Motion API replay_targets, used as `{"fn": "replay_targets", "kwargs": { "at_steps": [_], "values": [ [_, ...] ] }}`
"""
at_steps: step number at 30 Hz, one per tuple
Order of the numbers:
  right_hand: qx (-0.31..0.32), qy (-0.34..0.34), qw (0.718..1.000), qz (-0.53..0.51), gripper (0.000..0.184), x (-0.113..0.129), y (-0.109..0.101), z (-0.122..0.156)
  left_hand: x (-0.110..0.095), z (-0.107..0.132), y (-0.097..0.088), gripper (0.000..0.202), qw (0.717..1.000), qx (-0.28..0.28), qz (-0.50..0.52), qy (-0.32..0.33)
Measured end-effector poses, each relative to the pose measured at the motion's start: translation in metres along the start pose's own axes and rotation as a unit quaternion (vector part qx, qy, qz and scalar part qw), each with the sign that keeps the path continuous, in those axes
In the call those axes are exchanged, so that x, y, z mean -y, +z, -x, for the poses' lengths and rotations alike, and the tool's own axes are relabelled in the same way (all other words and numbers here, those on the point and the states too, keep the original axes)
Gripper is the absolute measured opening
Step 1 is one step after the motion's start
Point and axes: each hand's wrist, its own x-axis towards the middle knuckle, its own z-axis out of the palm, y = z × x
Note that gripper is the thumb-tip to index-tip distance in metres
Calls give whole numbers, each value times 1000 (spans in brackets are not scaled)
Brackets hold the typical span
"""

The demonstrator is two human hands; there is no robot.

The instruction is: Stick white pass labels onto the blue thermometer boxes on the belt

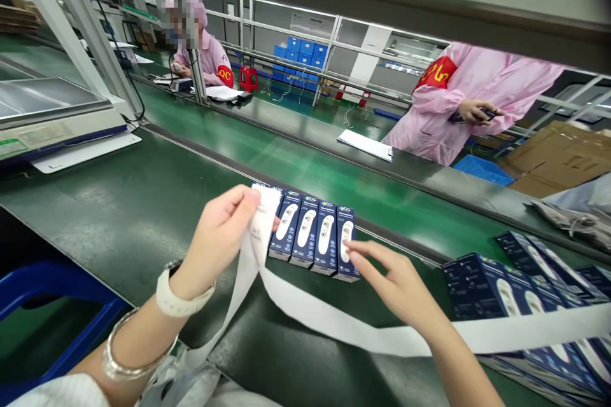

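Observation:
A row of several dark blue product boxes [305, 232] stands on the green conveyor belt [143, 203], each printed with a white thermometer-like device. My left hand [219, 235] pinches a wide white paper strip [363, 331] against the left end of the row. The strip falls from that hand, with one length trailing down towards my lap and another running right, beneath my right wrist. My right hand [391, 280] has its fingers apart, with the fingertips at the rightmost box. The leftmost box is partly hidden behind my left hand and the strip.
A stack of similar blue boxes [506, 286] lies at the right. A weighing scale [52, 114] sits at the left, above a blue bin [48, 292]. Across the line, a co-worker in a pink smock [477, 102] holds a dark object. Another co-worker [203, 51] sits farther along.

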Motion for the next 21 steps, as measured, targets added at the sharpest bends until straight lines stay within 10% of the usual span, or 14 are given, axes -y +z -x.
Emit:
{"fn": "replay_targets", "kwargs": {
  "at_steps": [4, 8, 21],
  "values": [
    [-86, 139, 987, 3, 56, -36, 11, -62, 43, -41, -26, 35, 984, -133, -119, 22],
    [-17, 171, 984, -40, 56, -66, 29, -82, 82, -55, -36, 31, 981, 52, 25, -186],
    [22, 303, 953, -10, 53, -100, 18, 31, 76, -32, 21, 37, 930, 269, 81, -237]
  ]
}}
